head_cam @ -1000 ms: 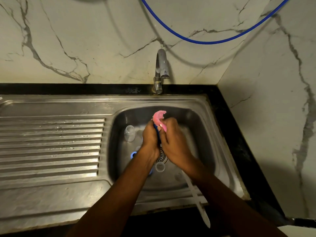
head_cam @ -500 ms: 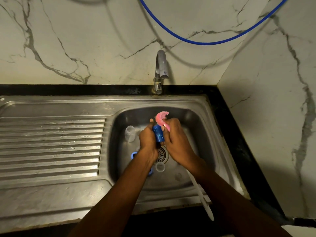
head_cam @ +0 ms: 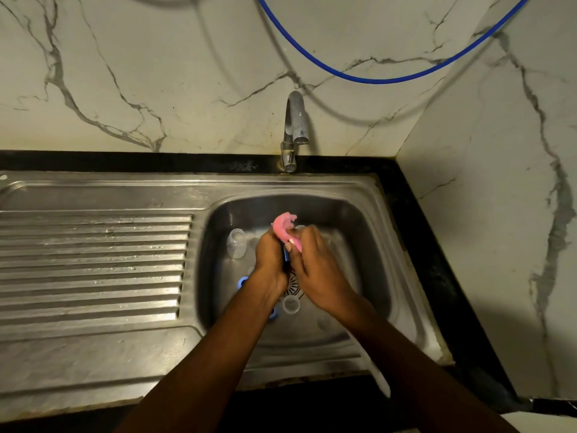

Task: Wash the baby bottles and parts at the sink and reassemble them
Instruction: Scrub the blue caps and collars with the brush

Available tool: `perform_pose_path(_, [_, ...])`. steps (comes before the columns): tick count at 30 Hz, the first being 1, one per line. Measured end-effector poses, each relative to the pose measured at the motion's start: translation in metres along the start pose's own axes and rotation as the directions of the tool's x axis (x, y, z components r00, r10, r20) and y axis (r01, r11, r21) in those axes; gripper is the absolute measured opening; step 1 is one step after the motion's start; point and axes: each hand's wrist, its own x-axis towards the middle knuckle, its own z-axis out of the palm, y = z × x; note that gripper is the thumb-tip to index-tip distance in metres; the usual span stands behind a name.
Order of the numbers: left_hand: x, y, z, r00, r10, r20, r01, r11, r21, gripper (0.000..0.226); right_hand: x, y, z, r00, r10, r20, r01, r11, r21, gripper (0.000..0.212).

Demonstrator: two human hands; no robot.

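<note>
Gripping a pink scrubber (head_cam: pixel 284 230), right hand (head_cam: pixel 318 270) has fingers curled tight around its lower end; pale fingernails (head_cam: pixel 292 241) show against the pink. Scrubber is soft, curved, ragged at the top edge, sticking up above both fists. Left hand (head_cam: pixel 271 260) is closed too, fingers wrapped around a small blue part (head_cam: pixel 285 255); only a thin blue sliver shows between the two hands, so its shape can't be made out. Hands are pressed together, knuckle to knuckle, over the middle of the sink basin (head_cam: pixel 368 245), just above the round drain strainer (head_cam: pixel 293 284).

Loose pieces on the basin floor:
- clear bottle (head_cam: pixel 236 242), left of the hands, near the basin's left wall, transparent, slightly blurred
- small clear cap (head_cam: pixel 291 304), just in front of the drain, between the forearms
- blue ring (head_cam: pixel 242 281), partly hidden by the left wrist
- second blue bit (head_cam: pixel 273 313) peeking out beside the left forearm

Further out: white brush handle (head_cam: pixel 381 382) lies across the basin's front rim under the right forearm. Ribbed steel drainboard (head_cam: pixel 93 260) to the left, wet-looking. Chrome tap (head_cam: pixel 295 129) at the back edge, spout facing the basin. Blue hose (head_cam: pixel 374 79) sags across the marble wall (head_cam: pixel 156 73).
</note>
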Motion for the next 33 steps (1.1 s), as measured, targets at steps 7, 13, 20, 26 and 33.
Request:
perform_pose_path(7, [-0.008,0.001,-0.003,1.000,-0.004,-0.023,0.003,0.999,-0.049,0.029,-0.002,-0.002,-0.005,0.994,-0.104,-0.014,0.103,0.994,-0.036,0.019])
perform_pose_path(13, [-0.008,0.000,0.001,0.996,0.061,-0.059,-0.061,0.998,0.001,0.059,0.012,0.009,-0.009,0.994,0.027,-0.102,-0.029,0.999,-0.014,0.023])
perform_pose_path(20, [-0.009,0.001,0.008,0.999,-0.010,0.041,0.012,0.998,-0.056,0.054,0.004,-0.004,-0.001,0.988,0.108,-0.107,-0.097,0.990,0.107,0.037])
perform_pose_path(26, [-0.005,0.000,0.004,0.998,-0.025,-0.052,0.021,0.997,-0.076,0.025,0.003,0.003,-0.007,0.992,0.091,-0.093,-0.084,0.994,0.072,0.025])
perform_pose_path(33, [0.000,0.000,-0.001,0.998,-0.025,-0.063,0.021,0.998,-0.057,0.029,0.008,-0.001,-0.015,0.997,0.020,-0.080,-0.021,1.000,-0.008,0.022])
